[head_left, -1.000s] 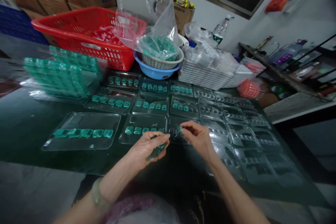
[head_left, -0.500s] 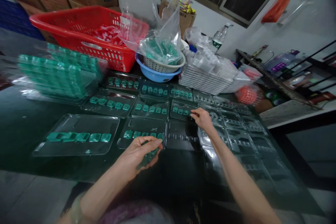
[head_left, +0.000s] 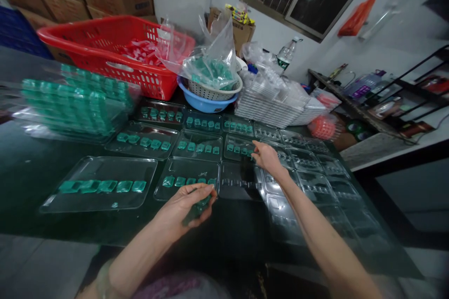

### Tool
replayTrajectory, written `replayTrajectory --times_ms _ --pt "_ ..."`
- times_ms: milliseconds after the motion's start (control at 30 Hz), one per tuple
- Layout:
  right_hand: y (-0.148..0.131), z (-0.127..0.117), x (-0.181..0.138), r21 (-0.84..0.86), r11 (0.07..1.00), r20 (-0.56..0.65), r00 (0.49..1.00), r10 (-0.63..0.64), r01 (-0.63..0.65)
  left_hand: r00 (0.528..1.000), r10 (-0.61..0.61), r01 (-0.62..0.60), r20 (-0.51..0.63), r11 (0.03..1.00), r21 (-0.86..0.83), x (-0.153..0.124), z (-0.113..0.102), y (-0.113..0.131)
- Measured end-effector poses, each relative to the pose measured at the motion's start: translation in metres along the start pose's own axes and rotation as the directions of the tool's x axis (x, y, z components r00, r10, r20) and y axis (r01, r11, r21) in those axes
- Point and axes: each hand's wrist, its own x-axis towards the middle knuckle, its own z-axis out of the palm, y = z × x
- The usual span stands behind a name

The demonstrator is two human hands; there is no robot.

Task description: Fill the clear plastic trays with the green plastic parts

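Observation:
My left hand (head_left: 185, 203) is closed around several translucent green plastic pieces (head_left: 202, 204), held above the table's near side; the fingers partly hide them. My right hand (head_left: 268, 158) reaches over the right end of a clear plastic tray (head_left: 240, 140) with a row of green pieces (head_left: 237, 149). Its thumb and index finger are apart, close to the last piece in that row. Just behind my left hand lies another clear tray (head_left: 189, 167), also with a green row. A tray without green pieces (head_left: 242, 171) is between my hands.
Green-filled trays are stacked at left (head_left: 70, 107). Behind stand a red basket (head_left: 119, 66) with pink-red pieces and a blue basin (head_left: 206, 103) under a colander (head_left: 213, 93) with a bag of green pieces. Stacked clear trays (head_left: 266, 105) and laid-out clear trays (head_left: 312, 184) are at right.
My right hand's fingers have parted from a pinch, and a green piece now shows at the row's right end. My left hand keeps its hold. The view has shifted slightly.

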Motion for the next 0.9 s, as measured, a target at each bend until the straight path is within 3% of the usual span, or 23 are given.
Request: replayTrajectory --times_ms 167,267,367,433,500,533,700,900 --pt "-0.007 0.005 -0.015 -0.045 0.979 -0.039 0.979 0.199 -0.201 0.991 -0.012 0.009 -0.131 1.000 -0.027 -0.002 0.003 0.007" --pt "-0.014 0.018 -0.015 -0.058 0.954 -0.019 0.956 0.293 -0.294 0.997 0.056 -0.053 -0.059 0.997 0.056 0.008 0.013 0.022" --pt "-0.018 0.024 -0.012 -0.055 0.933 -0.005 0.934 0.357 -0.357 0.967 0.251 -0.256 0.053 0.930 0.264 0.035 0.030 0.047" --pt "-0.019 0.024 -0.010 -0.048 0.923 0.006 0.924 0.382 -0.381 0.918 0.385 -0.377 0.093 0.777 0.505 0.062 0.046 0.066" --pt "-0.020 0.022 -0.010 -0.041 0.918 0.016 0.919 0.395 -0.394 0.864 0.469 -0.403 0.181 0.433 0.806 0.091 0.065 0.080" --pt "-0.021 0.022 -0.010 -0.039 0.917 0.019 0.917 0.397 -0.397 0.860 0.465 -0.399 0.209 0.357 0.845 0.105 0.075 0.085" --pt "-0.022 0.023 -0.011 -0.034 0.918 0.021 0.919 0.395 -0.394 0.891 0.354 -0.338 0.285 0.095 0.937 0.159 0.112 0.077" --pt "-0.015 0.028 -0.009 0.008 0.931 0.016 0.931 0.365 -0.365 0.925 0.200 -0.296 0.322 -0.151 0.943 0.184 0.116 0.062"
